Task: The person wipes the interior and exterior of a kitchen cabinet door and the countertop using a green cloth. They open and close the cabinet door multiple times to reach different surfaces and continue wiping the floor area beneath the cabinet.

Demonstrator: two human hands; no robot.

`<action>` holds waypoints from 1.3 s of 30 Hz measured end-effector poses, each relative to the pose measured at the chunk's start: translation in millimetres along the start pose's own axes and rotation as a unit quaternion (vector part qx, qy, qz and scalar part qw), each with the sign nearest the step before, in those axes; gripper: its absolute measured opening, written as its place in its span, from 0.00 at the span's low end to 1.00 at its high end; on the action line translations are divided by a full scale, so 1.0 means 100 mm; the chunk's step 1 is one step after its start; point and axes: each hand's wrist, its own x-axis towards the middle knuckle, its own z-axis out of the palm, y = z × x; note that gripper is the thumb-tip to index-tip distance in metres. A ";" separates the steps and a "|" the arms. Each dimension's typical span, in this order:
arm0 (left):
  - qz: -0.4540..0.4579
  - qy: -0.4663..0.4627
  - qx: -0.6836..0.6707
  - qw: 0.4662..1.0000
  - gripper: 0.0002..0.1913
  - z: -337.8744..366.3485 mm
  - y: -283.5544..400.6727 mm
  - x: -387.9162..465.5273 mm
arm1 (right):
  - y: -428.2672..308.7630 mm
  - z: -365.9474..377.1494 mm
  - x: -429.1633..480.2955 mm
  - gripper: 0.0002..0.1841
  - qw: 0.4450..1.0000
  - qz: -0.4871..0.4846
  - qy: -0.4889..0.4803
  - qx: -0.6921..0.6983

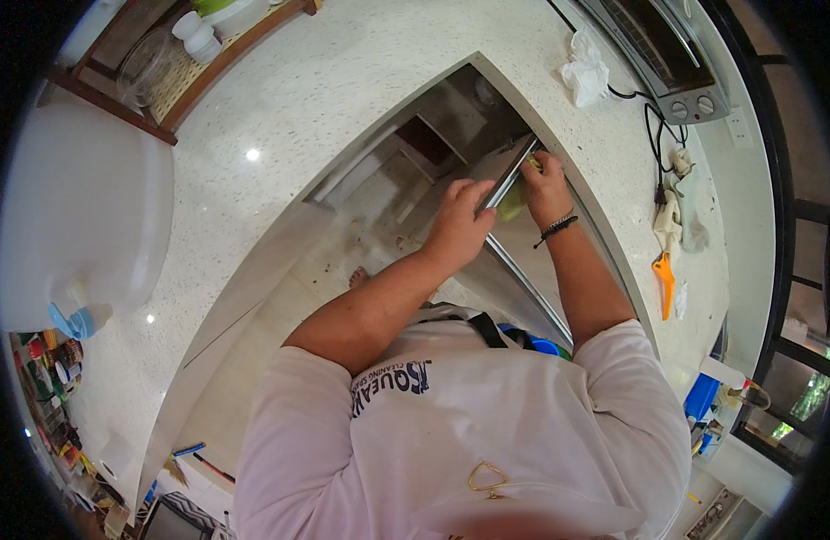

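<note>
Below the counter, a cabinet door or drawer front with a metal edge strip (512,177) stands out at an angle. My left hand (460,219) rests on its upper edge, fingers over the strip. At the strip's far end, my right hand (546,182) holds a yellow-green cloth (513,201) against the panel; part of the cloth hangs beneath the strip. A second metal strip (531,287) runs from near my left hand down toward my body. The fingertips of my right hand are partly hidden.
The speckled stone countertop (253,196) curves around me. At right lie a toaster oven (664,61), crumpled tissue (585,71), a black cord, cloth gloves (670,219) and an orange-handled tool (664,280). A large white plastic container (91,216) stands at left.
</note>
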 end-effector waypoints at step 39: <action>-0.170 -0.157 0.223 0.947 0.35 0.12 -0.20 0.06 | 0.08 0.38 -0.07 0.13 0.965 0.215 -0.017 0.146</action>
